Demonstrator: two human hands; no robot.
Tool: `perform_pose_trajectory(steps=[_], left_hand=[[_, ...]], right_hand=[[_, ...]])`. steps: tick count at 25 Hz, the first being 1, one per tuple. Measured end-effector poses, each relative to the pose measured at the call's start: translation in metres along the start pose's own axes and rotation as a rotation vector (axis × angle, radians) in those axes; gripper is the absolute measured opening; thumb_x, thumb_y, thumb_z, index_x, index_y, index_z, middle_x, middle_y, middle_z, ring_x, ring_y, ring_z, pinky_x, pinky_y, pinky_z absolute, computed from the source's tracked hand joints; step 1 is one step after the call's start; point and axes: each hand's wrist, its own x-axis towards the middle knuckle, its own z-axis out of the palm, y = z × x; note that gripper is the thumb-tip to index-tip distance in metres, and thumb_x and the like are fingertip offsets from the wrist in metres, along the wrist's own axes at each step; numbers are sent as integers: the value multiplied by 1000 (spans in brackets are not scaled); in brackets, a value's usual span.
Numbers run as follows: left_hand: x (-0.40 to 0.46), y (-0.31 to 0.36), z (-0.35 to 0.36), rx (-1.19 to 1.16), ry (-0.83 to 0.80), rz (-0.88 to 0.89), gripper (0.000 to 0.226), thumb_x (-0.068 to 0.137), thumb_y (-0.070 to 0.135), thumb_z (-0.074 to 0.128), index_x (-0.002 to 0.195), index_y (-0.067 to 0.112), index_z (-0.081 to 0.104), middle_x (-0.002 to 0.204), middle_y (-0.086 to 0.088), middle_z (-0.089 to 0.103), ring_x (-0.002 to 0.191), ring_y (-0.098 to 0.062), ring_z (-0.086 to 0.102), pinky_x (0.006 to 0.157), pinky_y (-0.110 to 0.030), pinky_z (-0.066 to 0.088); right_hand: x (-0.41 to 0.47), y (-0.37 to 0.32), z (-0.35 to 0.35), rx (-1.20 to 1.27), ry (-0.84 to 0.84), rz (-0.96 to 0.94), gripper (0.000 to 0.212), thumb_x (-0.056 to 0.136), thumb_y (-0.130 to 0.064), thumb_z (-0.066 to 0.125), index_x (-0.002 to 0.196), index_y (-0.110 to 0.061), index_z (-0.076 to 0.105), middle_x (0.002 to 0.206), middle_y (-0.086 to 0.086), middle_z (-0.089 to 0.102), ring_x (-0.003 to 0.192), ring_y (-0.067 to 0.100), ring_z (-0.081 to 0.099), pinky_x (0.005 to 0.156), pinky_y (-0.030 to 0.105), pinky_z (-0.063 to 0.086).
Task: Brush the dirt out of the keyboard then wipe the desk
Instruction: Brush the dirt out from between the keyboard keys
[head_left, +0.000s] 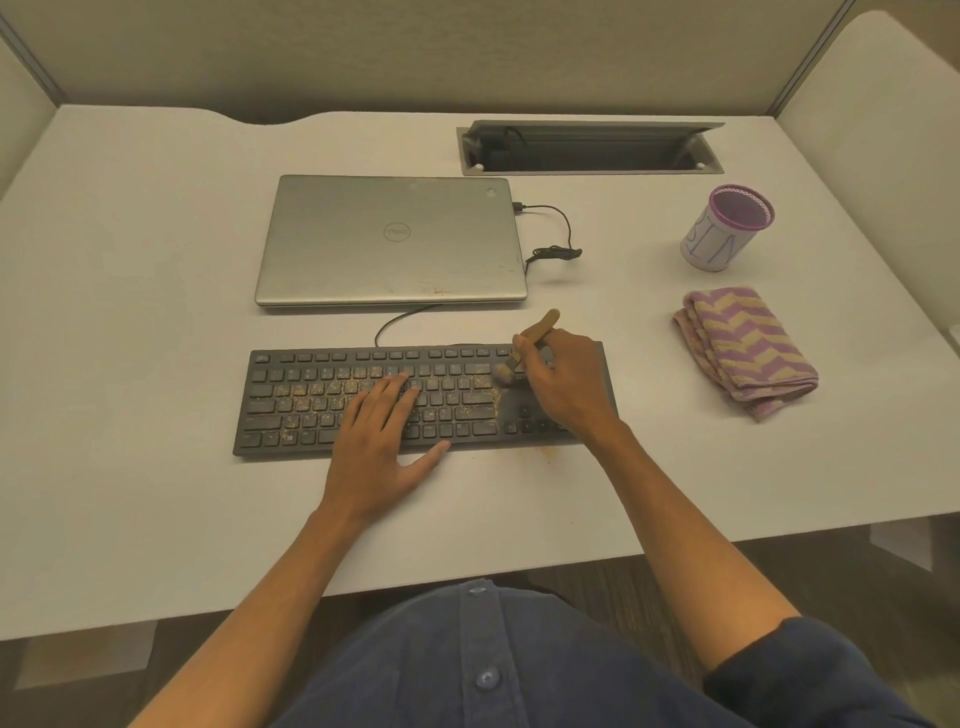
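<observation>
The right hand (563, 387) grips a small wooden-handled brush (524, 345) on the dusty black keyboard (291, 410); the left hand (382, 441) lies flat on the keys. The purple-rimmed mesh cup (724, 231) looks empty.

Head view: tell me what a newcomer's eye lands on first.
The black keyboard at the desk's centre, its keys speckled with tan dirt. The right hand holds a wooden brush at its right end, while the left hand lies flat on the keys. A purple zigzag cloth waits folded to the right.

Right hand (563, 387) hides the keyboard's (363, 400) right keys — brush (524, 345) bristles blurred.
</observation>
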Motion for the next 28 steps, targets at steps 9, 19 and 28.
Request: perform_pose_trajectory(steps=[9, 19, 28], left_hand=[[0, 1, 0, 2, -7, -8, 77, 92, 65, 47, 143, 6, 53, 152, -11, 47, 143, -26, 38, 119, -48, 29], [-1, -1, 1, -4, -1, -5, 77, 92, 64, 48, 143, 7, 53, 153, -10, 47, 143, -27, 40, 119, -49, 28], [-1, -1, 1, 2, 0, 2, 77, 92, 64, 49, 142, 6, 53, 152, -11, 47, 143, -28, 40, 119, -49, 29]], right_hand=[[-3, 3, -1, 1, 11, 79, 35, 98, -35, 50, 86, -11, 72, 81, 5, 71, 76, 20, 63, 69, 37, 50], [-10, 13, 1, 47, -25, 89, 34, 97, -39, 53, 86, -14, 73, 80, 7, 71, 76, 25, 64, 70, 44, 53], [-1, -6, -4, -32, -8, -5, 34, 99, -35, 50, 93, -12, 74, 81, 2, 70, 72, 14, 59, 62, 25, 38]])
